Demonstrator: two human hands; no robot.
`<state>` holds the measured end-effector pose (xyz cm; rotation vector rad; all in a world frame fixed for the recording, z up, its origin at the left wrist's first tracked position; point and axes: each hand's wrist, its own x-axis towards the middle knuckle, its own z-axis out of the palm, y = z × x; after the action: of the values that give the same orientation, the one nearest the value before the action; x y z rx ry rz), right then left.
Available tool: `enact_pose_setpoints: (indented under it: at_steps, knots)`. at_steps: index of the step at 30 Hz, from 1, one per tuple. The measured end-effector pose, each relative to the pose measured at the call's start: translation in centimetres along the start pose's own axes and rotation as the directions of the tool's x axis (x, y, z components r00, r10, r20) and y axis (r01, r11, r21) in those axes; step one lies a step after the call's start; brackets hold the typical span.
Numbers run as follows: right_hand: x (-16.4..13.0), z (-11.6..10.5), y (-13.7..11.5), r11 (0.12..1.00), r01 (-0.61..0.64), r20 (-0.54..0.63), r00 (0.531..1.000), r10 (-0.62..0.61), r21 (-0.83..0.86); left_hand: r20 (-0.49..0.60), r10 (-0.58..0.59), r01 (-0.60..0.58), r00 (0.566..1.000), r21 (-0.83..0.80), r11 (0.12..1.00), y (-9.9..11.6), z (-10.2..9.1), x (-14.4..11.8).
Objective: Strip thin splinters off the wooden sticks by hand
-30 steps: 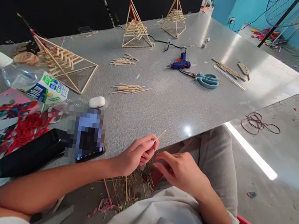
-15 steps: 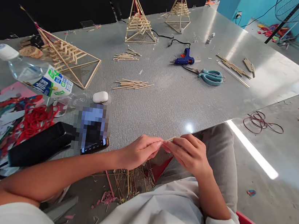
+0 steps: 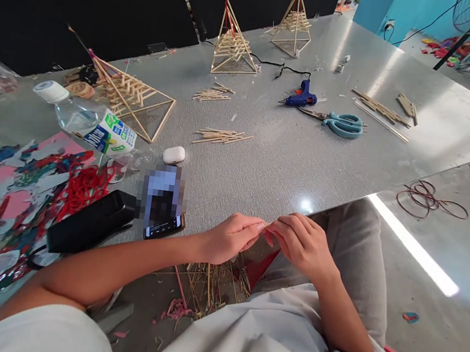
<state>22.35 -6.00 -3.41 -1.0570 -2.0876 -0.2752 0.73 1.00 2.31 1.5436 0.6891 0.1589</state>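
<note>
Since a second ago our right hand has come up to meet our left hand at the near edge of the table; then the left alone held a thin stick. Now both sets of fingertips pinch together, and the stick is hidden between them, so we cannot tell who grips it. Left of the hands lies a water bottle, its green-and-blue label too small to read. Nearer, the phone screen is blurred out.
</note>
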Motion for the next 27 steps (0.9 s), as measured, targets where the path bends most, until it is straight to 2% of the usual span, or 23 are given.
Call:
enact_pose_setpoints:
  at_steps: [7, 11, 15, 18, 21, 24, 27]
  knots:
    - [0.4, -0.4, -0.1, 0.996, 0.007, -0.007, 1.000, -0.007, -0.084, -0.013, -0.021, 0.019, 1.000, -0.167, 0.986, 0.0, 0.2, 0.0]
    - [0.9, -1.5, -0.5, 0.998, -0.053, 0.006, 0.999, 0.053, 0.041, -0.062, -0.016, 0.004, 0.998, -0.194, 0.981, -0.1, 0.5, 0.1]
    - [1.2, -2.4, -1.6, 0.957, -0.154, 0.194, 0.975, 0.107, 0.244, -0.107, 0.041, -0.053, 0.993, -0.109, 0.993, -0.2, 0.8, 0.2]
    - [1.1, -2.2, -2.5, 0.944, -0.201, 0.383, 0.919, 0.090, 0.261, -0.106, 0.066, -0.074, 0.992, -0.077, 0.994, -0.4, 0.9, 0.3]
    - [0.9, -1.6, -2.8, 0.945, -0.212, 0.478, 0.875, 0.070, 0.250, -0.121, 0.069, -0.078, 0.990, -0.072, 0.994, -0.4, 0.9, 0.2]
    - [0.6, -1.4, -2.6, 0.934, -0.225, 0.445, 0.892, 0.082, 0.278, -0.130, 0.055, -0.070, 0.990, -0.111, 0.991, -0.3, 0.9, 0.1]
    - [0.5, -1.7, -2.1, 0.871, -0.356, 0.378, 0.899, 0.221, 0.338, -0.101, 0.057, -0.070, 0.993, -0.135, 0.988, -0.2, 0.9, -0.1]
